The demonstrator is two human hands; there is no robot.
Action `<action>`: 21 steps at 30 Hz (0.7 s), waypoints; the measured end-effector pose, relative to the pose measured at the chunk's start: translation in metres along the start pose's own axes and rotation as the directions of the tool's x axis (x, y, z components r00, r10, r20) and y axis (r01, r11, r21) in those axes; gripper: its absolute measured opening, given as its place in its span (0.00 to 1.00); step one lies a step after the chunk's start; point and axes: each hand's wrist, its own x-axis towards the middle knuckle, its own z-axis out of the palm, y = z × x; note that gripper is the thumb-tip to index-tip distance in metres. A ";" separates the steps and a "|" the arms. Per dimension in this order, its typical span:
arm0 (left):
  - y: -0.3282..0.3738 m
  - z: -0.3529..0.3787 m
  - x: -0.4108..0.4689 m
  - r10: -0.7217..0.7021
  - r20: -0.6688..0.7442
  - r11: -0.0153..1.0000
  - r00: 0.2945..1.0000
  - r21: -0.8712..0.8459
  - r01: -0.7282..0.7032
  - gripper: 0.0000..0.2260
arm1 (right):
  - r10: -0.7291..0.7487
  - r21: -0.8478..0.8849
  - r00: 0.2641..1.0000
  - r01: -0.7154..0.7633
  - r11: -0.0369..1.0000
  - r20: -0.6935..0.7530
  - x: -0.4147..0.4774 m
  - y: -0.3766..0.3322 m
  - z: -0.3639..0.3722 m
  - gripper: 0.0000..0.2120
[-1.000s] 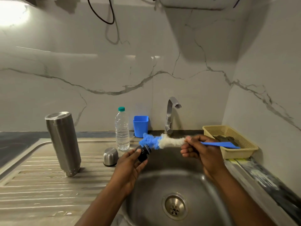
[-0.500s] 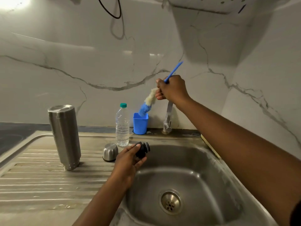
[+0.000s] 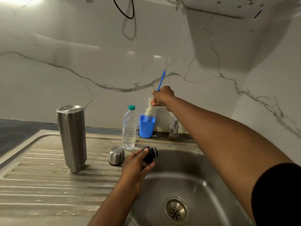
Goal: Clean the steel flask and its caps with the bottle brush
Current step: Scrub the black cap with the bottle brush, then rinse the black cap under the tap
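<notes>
The steel flask [image 3: 72, 137] stands upside down on the ribbed drainboard at the left. A steel cup cap [image 3: 116, 155] lies mouth down to its right. My left hand [image 3: 136, 167] grips the black inner cap [image 3: 150, 155] above the sink's left rim. My right hand [image 3: 162, 96] is stretched to the back wall and holds the bottle brush [image 3: 150, 110] upright by its blue handle. The brush's white bristles reach down into the blue cup [image 3: 146, 126], and its blue tip is hidden inside.
A plastic water bottle [image 3: 129, 128] stands beside the blue cup. The tap [image 3: 174, 128] is partly hidden behind my right arm. The steel sink [image 3: 184, 180] with its drain [image 3: 175, 210] lies below my hands. The marble wall closes in behind and at the right.
My right hand carried the brush from the black cap up to the back wall, then lowered its head into the blue cup. My left hand kept the cap almost still.
</notes>
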 end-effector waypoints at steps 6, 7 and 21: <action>0.001 -0.001 -0.001 -0.015 -0.001 1.000 1.000 0.006 0.015 0.14 | 0.043 0.001 0.997 -0.044 0.999 0.065 0.005 0.015 0.008 0.12; 0.001 -0.002 -0.001 -0.015 -0.003 1.000 1.000 0.003 0.015 0.14 | 0.046 0.005 0.996 -0.047 0.999 0.074 0.005 0.016 0.007 0.12; 0.001 0.003 -0.010 0.035 0.033 0.993 0.999 0.114 -0.038 0.11 | -0.244 0.045 0.960 0.240 0.970 0.140 -0.109 0.022 -0.087 0.04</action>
